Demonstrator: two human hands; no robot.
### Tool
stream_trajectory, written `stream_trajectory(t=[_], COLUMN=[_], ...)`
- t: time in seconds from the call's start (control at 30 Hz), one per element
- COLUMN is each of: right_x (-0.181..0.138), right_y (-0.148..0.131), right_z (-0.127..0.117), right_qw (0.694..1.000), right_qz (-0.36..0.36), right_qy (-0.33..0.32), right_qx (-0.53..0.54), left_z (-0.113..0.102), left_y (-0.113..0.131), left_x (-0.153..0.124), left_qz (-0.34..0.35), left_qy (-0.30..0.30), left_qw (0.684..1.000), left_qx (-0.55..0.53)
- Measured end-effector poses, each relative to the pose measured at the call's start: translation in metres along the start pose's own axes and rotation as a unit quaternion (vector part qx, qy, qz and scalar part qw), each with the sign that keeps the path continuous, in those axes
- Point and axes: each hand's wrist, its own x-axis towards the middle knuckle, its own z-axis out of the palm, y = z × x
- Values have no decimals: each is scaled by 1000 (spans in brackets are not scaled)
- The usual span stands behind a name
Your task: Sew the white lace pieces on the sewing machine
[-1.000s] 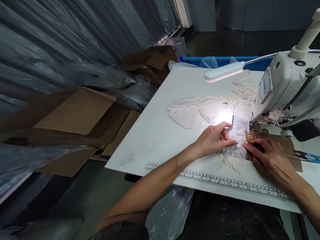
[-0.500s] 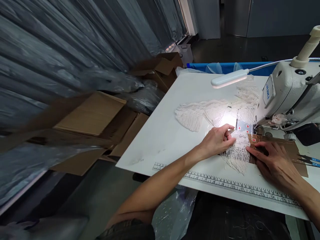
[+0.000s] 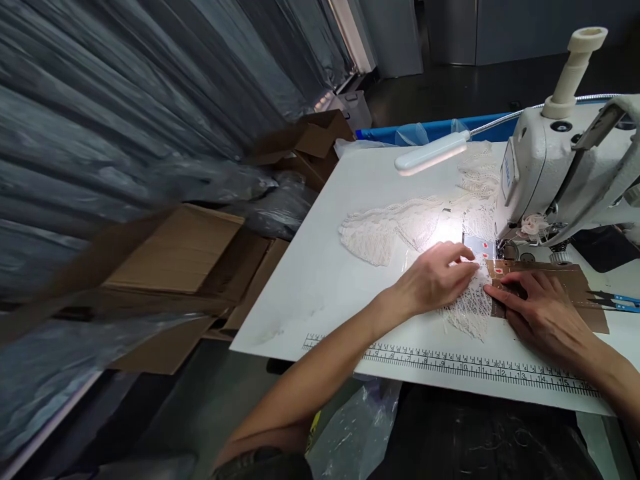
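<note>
A piece of white lace (image 3: 473, 313) lies at the front of the sewing machine (image 3: 543, 167), its upper end near the needle area. My left hand (image 3: 440, 277) is closed over the lace's left side, thumb and forefinger pinched together; the part between the fingertips is mostly hidden. Flat on a brown sheet (image 3: 583, 293) beside the lace rests my right hand (image 3: 545, 317), fingers spread, with the forefinger tip at the lace's right edge. Red-marked stickers (image 3: 485, 247) show by the needle. More lace (image 3: 385, 230) stretches out behind and to the left.
Blue-handled thread snips (image 3: 625, 303) lie on the right. A white lamp (image 3: 433, 153) hangs over the table (image 3: 300, 280), which has a printed ruler (image 3: 445, 360) along its front edge. Open cardboard boxes (image 3: 175, 247) and plastic stand on the left.
The view has shifted, so the machine and table appear further left. My left hand has moved a little toward the needle and covers more lace. My right hand keeps its place beside the lace.
</note>
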Motion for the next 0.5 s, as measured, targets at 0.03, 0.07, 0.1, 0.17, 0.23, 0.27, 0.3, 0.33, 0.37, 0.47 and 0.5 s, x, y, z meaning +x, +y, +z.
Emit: stream_trajectory(t=[0.03, 0.07, 0.1, 0.17, 0.23, 0.27, 0.3, 0.33, 0.37, 0.47, 0.5], right_x=[0, 0, 0, 0, -1, -1, -1, -1, -1, -1, -1], right_y=[0, 0, -1, -1, -1, -1, -1, -1, 0, -1, -1], right_z=[0, 0, 0, 0, 1, 1, 1, 1, 1, 2, 2], right_qw=[1000, 1000, 1000, 1000, 1000, 1000, 1000, 1000, 1000, 1000, 1000], right_qz=[1, 0, 0, 1, 4, 5, 5, 5, 6, 10, 10], right_qy=[-4, -5, -3, 6, 9, 6, 1, -5, -10, -21, -22], right_qx=[1, 1, 0, -3, -5, -4, -2, 0, 2, 4, 2], left_z=[3, 6, 9, 14, 17, 18, 19, 20, 21, 22, 22], left_y=[0, 0, -1, -1, -2, -2, -2, -2, -2, -1, 0], left_x=[3, 5, 7, 10, 9, 9, 8, 6, 5, 0, -1], left_qz=[40, 67, 83, 98, 99, 99, 99, 99, 102, 121, 128], left_qy=[-28, -54, -75, -104, -112, -110, -106, -98, -90, -67, -61], left_qw=[999, 996, 993, 987, 983, 982, 982, 982, 981, 968, 962], left_qx=[6, 16, 31, 72, 108, 117, 121, 127, 139, 209, 235])
